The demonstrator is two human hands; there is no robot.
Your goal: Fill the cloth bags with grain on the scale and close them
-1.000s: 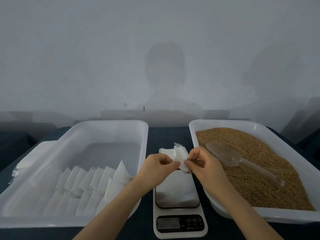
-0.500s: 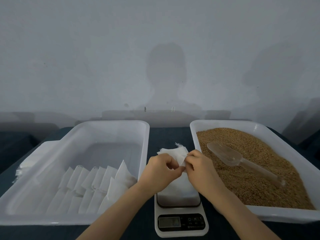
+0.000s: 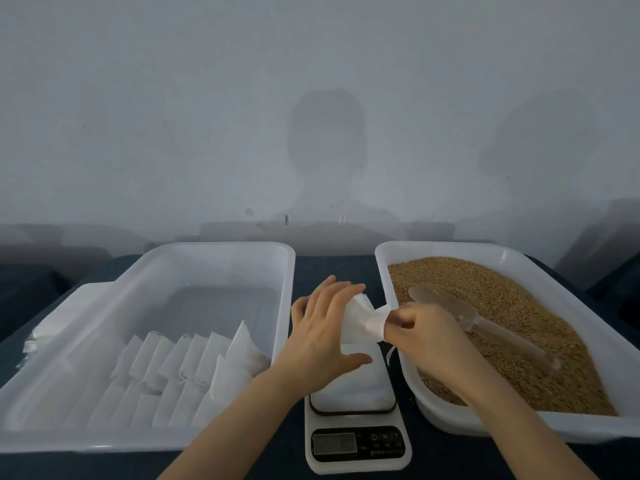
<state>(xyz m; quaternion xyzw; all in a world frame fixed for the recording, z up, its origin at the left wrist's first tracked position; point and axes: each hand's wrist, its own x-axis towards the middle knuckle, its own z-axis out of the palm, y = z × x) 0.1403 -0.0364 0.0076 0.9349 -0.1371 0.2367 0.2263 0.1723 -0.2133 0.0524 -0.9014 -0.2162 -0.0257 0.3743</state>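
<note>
A white cloth bag (image 3: 360, 320) stands on the white scale (image 3: 356, 441) between two bins. My right hand (image 3: 420, 329) pinches the bag's top right corner and pulls it toward the grain. My left hand (image 3: 323, 330) lies against the bag's left side with fingers spread and straight. The right bin (image 3: 388, 251) holds brown grain (image 3: 491, 306) with a clear plastic scoop (image 3: 460, 315) lying on it. Whether the bag holds grain cannot be seen.
The white left bin (image 3: 221, 251) holds several filled, closed bags (image 3: 194, 365) in rows at its near end. A stack of flat white bags (image 3: 52, 320) lies left of that bin. The table is dark blue, with a grey wall behind.
Both hands were pinching the bag's top together. Now my left hand has let go and spread flat against the bag, while my right hand has pulled the top to the right.
</note>
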